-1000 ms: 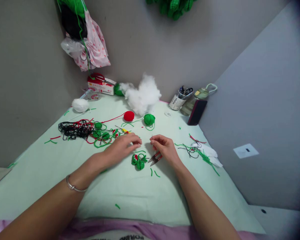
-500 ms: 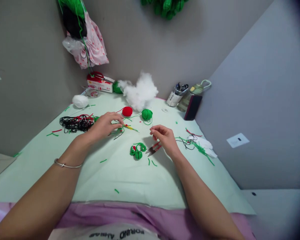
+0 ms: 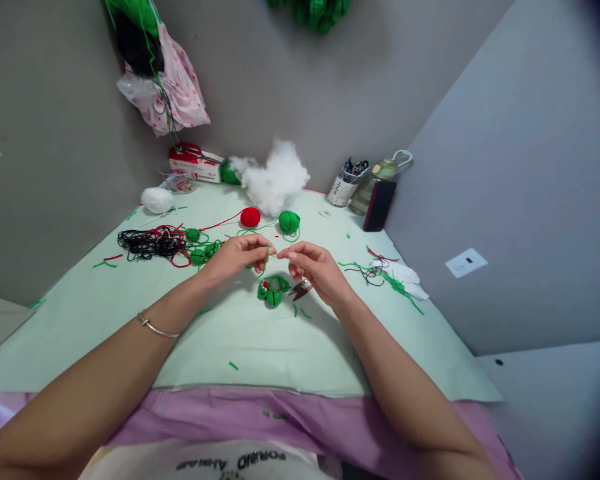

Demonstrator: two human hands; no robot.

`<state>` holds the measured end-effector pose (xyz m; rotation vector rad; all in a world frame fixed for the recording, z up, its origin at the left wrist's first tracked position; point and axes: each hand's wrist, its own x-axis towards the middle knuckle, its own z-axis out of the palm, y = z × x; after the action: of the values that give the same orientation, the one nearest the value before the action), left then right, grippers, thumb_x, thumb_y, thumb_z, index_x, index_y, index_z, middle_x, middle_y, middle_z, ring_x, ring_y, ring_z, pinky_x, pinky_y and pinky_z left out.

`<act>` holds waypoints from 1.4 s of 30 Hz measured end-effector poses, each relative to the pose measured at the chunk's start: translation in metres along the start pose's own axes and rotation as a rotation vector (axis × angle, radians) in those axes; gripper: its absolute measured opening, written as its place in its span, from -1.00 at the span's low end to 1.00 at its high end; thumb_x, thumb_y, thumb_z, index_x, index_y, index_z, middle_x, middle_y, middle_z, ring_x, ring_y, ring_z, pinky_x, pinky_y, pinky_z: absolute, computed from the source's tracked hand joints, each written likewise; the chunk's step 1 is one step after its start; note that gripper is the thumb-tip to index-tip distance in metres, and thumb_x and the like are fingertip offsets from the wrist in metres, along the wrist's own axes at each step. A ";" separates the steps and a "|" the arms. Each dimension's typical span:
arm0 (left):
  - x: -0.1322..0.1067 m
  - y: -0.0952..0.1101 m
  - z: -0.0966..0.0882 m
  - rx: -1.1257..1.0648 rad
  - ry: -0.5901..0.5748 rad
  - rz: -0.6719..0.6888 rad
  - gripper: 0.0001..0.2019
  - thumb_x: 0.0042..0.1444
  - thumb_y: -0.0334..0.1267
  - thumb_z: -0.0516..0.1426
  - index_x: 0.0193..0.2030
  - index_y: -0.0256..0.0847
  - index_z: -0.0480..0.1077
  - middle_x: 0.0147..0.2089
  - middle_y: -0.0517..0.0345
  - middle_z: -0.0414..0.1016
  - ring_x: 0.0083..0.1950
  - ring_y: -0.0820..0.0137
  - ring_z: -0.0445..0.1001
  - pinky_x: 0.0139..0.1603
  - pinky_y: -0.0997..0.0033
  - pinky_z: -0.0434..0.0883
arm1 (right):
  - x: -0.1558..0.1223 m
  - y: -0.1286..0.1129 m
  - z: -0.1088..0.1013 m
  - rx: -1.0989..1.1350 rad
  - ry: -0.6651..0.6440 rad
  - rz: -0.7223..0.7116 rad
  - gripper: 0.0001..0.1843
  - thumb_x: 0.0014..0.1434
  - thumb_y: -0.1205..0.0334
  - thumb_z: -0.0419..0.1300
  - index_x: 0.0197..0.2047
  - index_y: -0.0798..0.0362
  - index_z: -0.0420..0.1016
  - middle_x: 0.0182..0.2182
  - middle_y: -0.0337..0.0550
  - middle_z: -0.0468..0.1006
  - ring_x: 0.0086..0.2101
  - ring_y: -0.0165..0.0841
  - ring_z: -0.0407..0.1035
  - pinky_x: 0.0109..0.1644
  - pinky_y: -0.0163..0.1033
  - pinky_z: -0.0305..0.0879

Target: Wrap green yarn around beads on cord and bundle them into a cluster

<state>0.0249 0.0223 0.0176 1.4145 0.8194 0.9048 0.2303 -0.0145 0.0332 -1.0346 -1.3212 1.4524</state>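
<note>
My left hand (image 3: 240, 257) is pinched closed on a strand of green yarn (image 3: 267, 257), which hangs from its fingertips. Just to the right, its fingertips almost meeting the left ones, my right hand (image 3: 319, 268) is also pinched closed. What it holds is too small to make out. Below the hands on the table lies a green crocheted piece (image 3: 273, 293) with a red detail and a curled strip. Red-handled thread snips (image 3: 301, 290) lie partly under my right hand, blades toward that piece.
Behind the hands are a red yarn ball (image 3: 250, 217), a green yarn ball (image 3: 289, 221) and white stuffing (image 3: 275, 179). Tangled black yarn (image 3: 150, 243) lies left, yarn scraps (image 3: 397, 283) right. A pen cup (image 3: 345, 187), bottle (image 3: 367, 193) and phone (image 3: 380, 205) stand back right.
My left hand has moved right, away from the yellow tool it was beside, and now has green yarn. My right hand has shifted left, so the fingertips are nearly together.
</note>
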 end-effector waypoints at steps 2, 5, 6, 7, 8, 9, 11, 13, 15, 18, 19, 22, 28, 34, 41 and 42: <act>-0.003 0.000 0.006 0.080 0.036 0.035 -0.76 0.05 -0.08 0.28 -0.29 -0.23 0.49 -0.50 0.26 0.38 -0.49 0.49 0.28 -0.40 0.44 0.24 | 0.000 0.003 0.001 -0.014 -0.026 0.026 -0.73 0.07 0.03 0.39 -0.30 0.05 0.58 -0.35 -0.22 0.55 -0.47 -0.50 0.28 -0.39 -0.33 0.21; -0.006 -0.004 0.016 0.210 0.120 0.140 -0.81 0.11 -0.13 0.21 -0.34 -0.23 0.46 -0.45 0.23 0.42 -0.42 0.45 0.31 -0.34 0.42 0.24 | -0.001 0.007 0.005 -0.023 -0.087 0.091 -0.73 0.06 0.03 0.40 -0.32 0.05 0.54 -0.47 -0.28 0.49 -0.48 -0.49 0.32 -0.38 -0.34 0.22; -0.007 -0.006 0.019 0.254 0.142 0.175 -0.82 0.13 -0.15 0.19 -0.35 -0.22 0.45 -0.42 0.21 0.44 -0.38 0.43 0.34 -0.31 0.41 0.26 | -0.001 0.008 0.007 -0.014 -0.116 0.116 -0.72 0.05 0.03 0.41 -0.33 0.05 0.53 -0.50 -0.28 0.49 -0.48 -0.48 0.33 -0.37 -0.34 0.23; -0.007 -0.008 0.020 0.302 0.164 0.208 -0.83 0.14 -0.17 0.18 -0.36 -0.22 0.45 -0.38 0.19 0.45 -0.34 0.41 0.36 -0.27 0.40 0.27 | -0.002 0.009 0.009 -0.002 -0.149 0.141 -0.71 0.04 0.02 0.42 -0.33 0.06 0.53 -0.50 -0.27 0.50 -0.47 -0.47 0.36 -0.36 -0.33 0.25; -0.007 -0.010 0.021 0.338 0.175 0.229 -0.84 0.14 -0.18 0.17 -0.36 -0.21 0.44 -0.36 0.18 0.46 -0.32 0.39 0.38 -0.25 0.40 0.27 | -0.002 0.009 0.011 0.011 -0.180 0.160 -0.70 0.03 0.02 0.42 -0.34 0.06 0.52 -0.48 -0.25 0.53 -0.46 -0.46 0.38 -0.35 -0.32 0.26; -0.007 -0.012 0.021 0.355 0.177 0.236 -0.84 0.15 -0.18 0.17 -0.36 -0.21 0.44 -0.35 0.17 0.46 -0.30 0.38 0.38 -0.24 0.39 0.28 | -0.003 0.008 0.012 0.021 -0.203 0.175 -0.69 0.02 0.01 0.42 -0.35 0.07 0.52 -0.46 -0.21 0.56 -0.46 -0.45 0.39 -0.34 -0.32 0.27; -0.006 -0.012 0.019 0.317 0.159 0.212 -0.85 0.15 -0.17 0.17 -0.31 -0.21 0.45 -0.38 0.19 0.43 -0.32 0.39 0.37 -0.26 0.40 0.27 | -0.003 0.005 0.012 0.037 -0.198 0.170 -0.68 0.01 0.01 0.43 -0.37 0.09 0.53 -0.43 -0.18 0.58 -0.47 -0.47 0.36 -0.37 -0.33 0.24; -0.006 -0.009 0.017 0.212 0.121 0.174 -0.80 0.16 -0.13 0.17 -0.18 -0.20 0.45 -0.43 0.25 0.37 -0.38 0.42 0.31 -0.30 0.42 0.25 | -0.001 0.002 0.007 0.053 -0.124 0.116 -0.70 0.02 0.04 0.43 -0.38 0.09 0.54 -0.44 -0.19 0.57 -0.51 -0.51 0.27 -0.43 -0.36 0.15; -0.007 -0.004 0.015 0.137 0.080 0.161 -0.75 0.19 -0.06 0.16 -0.12 -0.19 0.44 -0.43 0.28 0.34 -0.42 0.46 0.25 -0.33 0.45 0.23 | 0.002 -0.001 -0.002 0.077 -0.018 0.049 -0.73 0.01 0.07 0.43 -0.37 0.09 0.55 -0.44 -0.21 0.56 -0.52 -0.53 0.18 -0.48 -0.37 0.04; -0.010 0.001 0.017 0.189 -0.019 0.171 -0.65 0.27 0.03 0.09 -0.27 -0.22 0.49 -0.32 0.18 0.45 -0.36 0.46 0.29 -0.26 0.43 0.27 | 0.004 -0.002 -0.010 0.094 0.059 -0.026 -0.75 0.02 0.08 0.42 -0.37 0.08 0.54 -0.44 -0.20 0.57 -0.52 -0.52 0.13 -0.50 -0.35 -0.04; -0.011 0.001 0.018 0.221 -0.037 0.171 -0.60 0.29 0.05 0.07 -0.32 -0.24 0.51 -0.30 0.15 0.47 -0.33 0.44 0.32 -0.22 0.42 0.28 | 0.003 -0.002 -0.011 0.083 0.047 -0.042 -0.75 0.03 0.08 0.41 -0.38 0.08 0.54 -0.44 -0.20 0.57 -0.53 -0.52 0.11 -0.49 -0.34 -0.05; -0.011 -0.002 0.023 0.166 -0.014 0.129 -0.56 0.30 0.07 0.04 -0.30 -0.25 0.56 -0.34 0.12 0.49 -0.28 0.39 0.36 -0.17 0.38 0.30 | -0.002 -0.002 -0.002 -0.025 -0.061 -0.067 -0.77 0.08 0.08 0.39 -0.38 0.08 0.56 -0.43 -0.18 0.60 -0.53 -0.52 0.12 -0.46 -0.32 -0.02; -0.009 -0.007 0.027 -0.316 0.119 0.031 -0.75 0.20 -0.07 0.22 -0.18 -0.24 0.51 -0.17 0.11 0.51 -0.22 0.44 0.40 -0.16 0.45 0.32 | -0.009 0.000 0.011 -0.186 -0.182 -0.054 -0.77 0.12 0.08 0.37 -0.36 0.09 0.60 -0.45 -0.20 0.57 -0.47 -0.48 0.24 -0.37 -0.31 0.13; -0.015 -0.006 0.035 -0.043 0.168 0.115 -0.75 0.30 -0.13 0.07 -0.10 -0.25 0.45 -0.45 0.26 0.32 -0.42 0.47 0.25 -0.31 0.46 0.25 | 0.002 -0.004 -0.010 0.021 0.165 -0.183 -0.81 0.04 0.13 0.41 -0.36 0.04 0.56 -0.46 -0.29 0.47 -0.51 -0.51 0.22 -0.46 -0.35 0.18; -0.023 -0.014 0.042 0.473 0.086 0.273 -0.62 0.37 -0.21 -0.06 0.17 -0.25 0.43 -0.41 0.25 0.35 -0.42 0.45 0.28 -0.29 0.45 0.26 | 0.002 0.001 0.002 0.073 0.167 -0.204 -0.76 0.03 0.13 0.41 -0.28 0.05 0.53 -0.41 -0.22 0.58 -0.51 -0.46 0.40 -0.42 -0.31 0.34; -0.023 -0.016 0.042 0.503 0.093 0.289 -0.61 0.37 -0.21 -0.07 0.16 -0.27 0.43 -0.39 0.23 0.37 -0.41 0.45 0.29 -0.28 0.44 0.27 | 0.001 0.002 0.005 0.025 0.173 -0.222 -0.77 0.04 0.13 0.41 -0.29 0.06 0.54 -0.42 -0.22 0.58 -0.51 -0.46 0.40 -0.42 -0.31 0.34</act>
<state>0.0532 -0.0163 0.0013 1.9780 0.9721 1.0329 0.2253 -0.0147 0.0315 -0.9421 -1.2470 1.1839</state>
